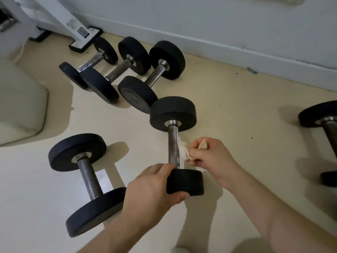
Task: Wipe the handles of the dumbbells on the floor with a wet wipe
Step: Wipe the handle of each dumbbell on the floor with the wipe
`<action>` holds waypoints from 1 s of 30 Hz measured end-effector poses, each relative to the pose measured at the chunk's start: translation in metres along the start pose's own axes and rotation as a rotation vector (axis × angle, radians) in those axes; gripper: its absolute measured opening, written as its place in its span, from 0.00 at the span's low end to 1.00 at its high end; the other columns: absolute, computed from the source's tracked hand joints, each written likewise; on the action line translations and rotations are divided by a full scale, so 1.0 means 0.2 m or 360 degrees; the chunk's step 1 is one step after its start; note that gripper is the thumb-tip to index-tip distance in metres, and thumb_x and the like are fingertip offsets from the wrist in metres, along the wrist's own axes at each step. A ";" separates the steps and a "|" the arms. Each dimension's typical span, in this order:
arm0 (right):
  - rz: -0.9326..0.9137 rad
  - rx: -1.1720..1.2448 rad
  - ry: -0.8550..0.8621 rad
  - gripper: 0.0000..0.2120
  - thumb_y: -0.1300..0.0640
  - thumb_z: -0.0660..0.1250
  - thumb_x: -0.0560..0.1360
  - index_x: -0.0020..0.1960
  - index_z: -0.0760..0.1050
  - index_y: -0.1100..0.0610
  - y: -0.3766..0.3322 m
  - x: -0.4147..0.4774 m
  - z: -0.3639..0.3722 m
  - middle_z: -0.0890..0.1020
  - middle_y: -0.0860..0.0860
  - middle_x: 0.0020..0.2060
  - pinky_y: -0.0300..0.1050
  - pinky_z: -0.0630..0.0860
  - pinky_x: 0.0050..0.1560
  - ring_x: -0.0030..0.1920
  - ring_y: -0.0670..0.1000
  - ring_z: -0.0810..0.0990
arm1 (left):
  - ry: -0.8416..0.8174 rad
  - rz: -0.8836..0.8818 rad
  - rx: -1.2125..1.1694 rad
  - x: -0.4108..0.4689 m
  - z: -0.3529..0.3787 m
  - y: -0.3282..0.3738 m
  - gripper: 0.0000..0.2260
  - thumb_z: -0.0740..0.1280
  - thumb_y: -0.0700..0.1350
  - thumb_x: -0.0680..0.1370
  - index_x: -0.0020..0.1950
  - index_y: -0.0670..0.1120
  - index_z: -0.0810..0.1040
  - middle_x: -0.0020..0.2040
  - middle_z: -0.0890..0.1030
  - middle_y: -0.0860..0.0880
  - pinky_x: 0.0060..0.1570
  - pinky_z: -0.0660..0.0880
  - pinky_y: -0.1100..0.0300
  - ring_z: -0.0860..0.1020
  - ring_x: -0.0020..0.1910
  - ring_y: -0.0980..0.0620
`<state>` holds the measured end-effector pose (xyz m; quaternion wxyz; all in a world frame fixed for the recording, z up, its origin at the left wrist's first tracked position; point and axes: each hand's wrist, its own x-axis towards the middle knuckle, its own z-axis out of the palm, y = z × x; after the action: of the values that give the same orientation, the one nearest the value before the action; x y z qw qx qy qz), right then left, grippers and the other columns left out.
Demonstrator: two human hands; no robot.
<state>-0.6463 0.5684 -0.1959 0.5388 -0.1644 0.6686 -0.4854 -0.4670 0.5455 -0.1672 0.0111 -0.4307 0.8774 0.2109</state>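
On the beige floor (pixel 228 99), the dumbbell (pixel 173 143) with black round heads and a dull knurled steel handle is gripped at its near head by the left hand (pixel 153 189), while the right hand (pixel 209 154) pinches a crumpled white wet wipe (pixel 183 151) against the handle's right side.

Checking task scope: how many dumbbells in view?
6 dumbbells: back-left dumbbell, back-middle dumbbell, back-right dumbbell near the wall; lower-left dumbbell; centre dumbbell, gripped by the left hand; right-edge dumbbell, cropped. Others may be out of frame.
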 end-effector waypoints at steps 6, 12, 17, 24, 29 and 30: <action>-0.0161 -0.0726 0.0122 0.07 0.58 0.76 0.65 0.35 0.78 0.55 0.11 0.04 0.01 0.81 0.55 0.34 0.44 0.74 0.37 0.33 0.48 0.75 | 0.0109 0.0191 -0.0462 -0.04 0.10 -0.07 0.24 0.76 0.55 0.67 0.61 0.57 0.75 0.59 0.74 0.64 0.50 0.70 0.77 0.74 0.53 0.65; -0.0048 -0.0693 0.0086 0.08 0.60 0.77 0.66 0.40 0.78 0.59 0.08 0.16 -0.07 0.82 0.53 0.33 0.42 0.78 0.35 0.31 0.47 0.78 | -0.0051 0.0235 -0.0801 0.06 0.07 0.02 0.09 0.71 0.50 0.74 0.54 0.56 0.80 0.54 0.79 0.63 0.49 0.70 0.75 0.77 0.52 0.64; -0.0079 -0.0727 0.0149 0.08 0.54 0.74 0.69 0.40 0.78 0.57 0.10 0.19 -0.07 0.82 0.52 0.33 0.45 0.80 0.38 0.30 0.48 0.79 | -0.0058 -0.0559 -0.1201 0.30 0.07 0.02 0.09 0.67 0.55 0.75 0.54 0.56 0.76 0.46 0.82 0.56 0.42 0.78 0.60 0.82 0.42 0.56; -0.0073 -0.0783 -0.0014 0.09 0.44 0.69 0.71 0.43 0.80 0.49 0.07 0.12 -0.13 0.79 0.47 0.38 0.42 0.75 0.43 0.40 0.47 0.77 | -0.0069 -0.0677 -0.1564 0.42 0.21 0.01 0.04 0.73 0.37 0.72 0.43 0.45 0.83 0.39 0.84 0.46 0.38 0.75 0.67 0.81 0.37 0.56; 0.0051 -0.0760 -0.0056 0.01 0.54 0.73 0.71 0.43 0.82 0.51 0.08 0.11 -0.19 0.77 0.47 0.33 0.37 0.69 0.39 0.36 0.45 0.74 | 0.0112 -0.0720 -0.1952 0.45 0.21 -0.03 0.14 0.65 0.29 0.74 0.37 0.47 0.82 0.39 0.77 0.47 0.43 0.80 0.52 0.80 0.37 0.49; 0.0088 -0.0698 -0.0045 0.02 0.56 0.72 0.72 0.44 0.83 0.52 0.07 0.12 -0.20 0.79 0.47 0.35 0.36 0.70 0.39 0.37 0.45 0.76 | 0.0165 -0.0704 -0.1845 0.45 0.22 -0.05 0.15 0.64 0.29 0.74 0.35 0.47 0.81 0.39 0.78 0.47 0.42 0.80 0.53 0.79 0.37 0.49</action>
<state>-0.6851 0.5765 -0.2234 0.5126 -0.2661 0.7548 -0.3110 -0.5236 0.4893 -0.2279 -0.2236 -0.5480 0.5096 0.6245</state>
